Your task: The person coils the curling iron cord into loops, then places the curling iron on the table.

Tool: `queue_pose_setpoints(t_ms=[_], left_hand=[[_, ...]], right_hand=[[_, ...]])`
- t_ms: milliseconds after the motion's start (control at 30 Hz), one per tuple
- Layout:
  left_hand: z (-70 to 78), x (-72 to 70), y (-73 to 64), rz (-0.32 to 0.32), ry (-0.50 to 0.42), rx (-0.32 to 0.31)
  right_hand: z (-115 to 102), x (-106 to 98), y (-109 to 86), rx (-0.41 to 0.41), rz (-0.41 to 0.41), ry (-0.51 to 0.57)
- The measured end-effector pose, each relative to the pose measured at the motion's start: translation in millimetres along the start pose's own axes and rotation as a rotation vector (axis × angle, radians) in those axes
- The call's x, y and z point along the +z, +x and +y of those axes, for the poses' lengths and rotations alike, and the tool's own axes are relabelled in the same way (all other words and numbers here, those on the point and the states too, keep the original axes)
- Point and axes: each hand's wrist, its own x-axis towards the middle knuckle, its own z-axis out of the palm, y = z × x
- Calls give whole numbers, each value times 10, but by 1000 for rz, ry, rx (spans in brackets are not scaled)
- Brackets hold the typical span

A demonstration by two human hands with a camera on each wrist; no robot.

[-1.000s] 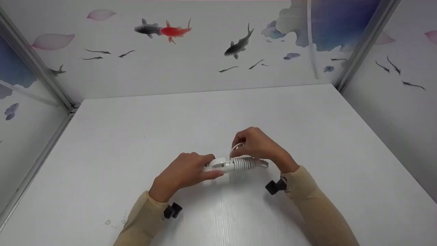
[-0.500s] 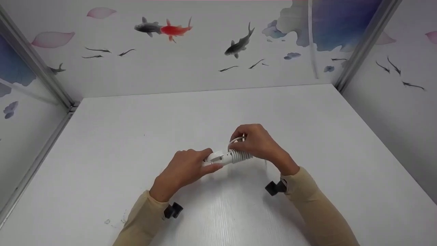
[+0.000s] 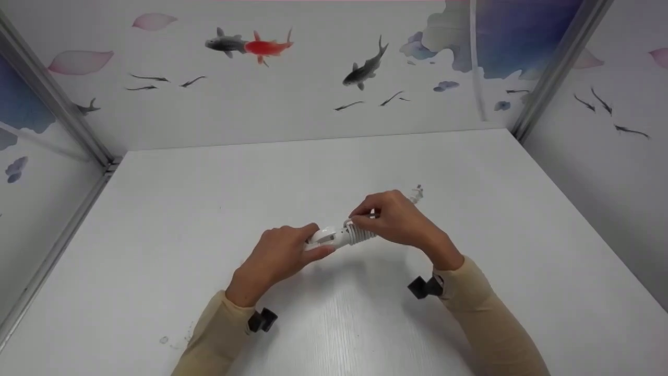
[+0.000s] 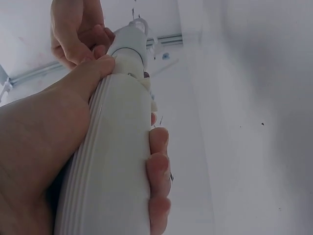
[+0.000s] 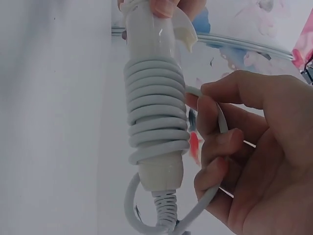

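A slim white handheld electric appliance is held off the table in the head view. My left hand grips its thicker, ribbed part, with the fingers wrapped round it. Several turns of white power cord lie side by side round the narrower handle. My right hand pinches the cord beside these coils, and a length of it runs through the curled fingers. From the handle's end comes a ridged cord sleeve. The pale plug shows past the right hand.
Both hands are above a white table. A panel with painted fish stands behind it, with more panels at the sides. Black wrist mounts sit at both sleeves.
The right hand has passed the cord round the handle, and the plug has come into view beyond it. The appliance has shifted slightly up and left and tilted, its cord end higher.
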Motion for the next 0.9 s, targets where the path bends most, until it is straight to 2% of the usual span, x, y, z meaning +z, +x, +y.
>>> queue_pose_setpoints(t_ms=[133,267,467,667,900], left_hand=[[-16,6,4,-8,5,0],[-9,7,13,1,18,-33],[47,0,21,66,40,-109],[86,17,16,114,-1,-134],[62,31,21,149,-33,-157]], right_hand=[[-9,-5,-12,-40,10,-43],[-43,0,-20,-50,7,-35],[-66,7,-23,-14,-14,20],[-57,-7,-19,18,-49,54],[-34,-20,-4,33,-118,118]])
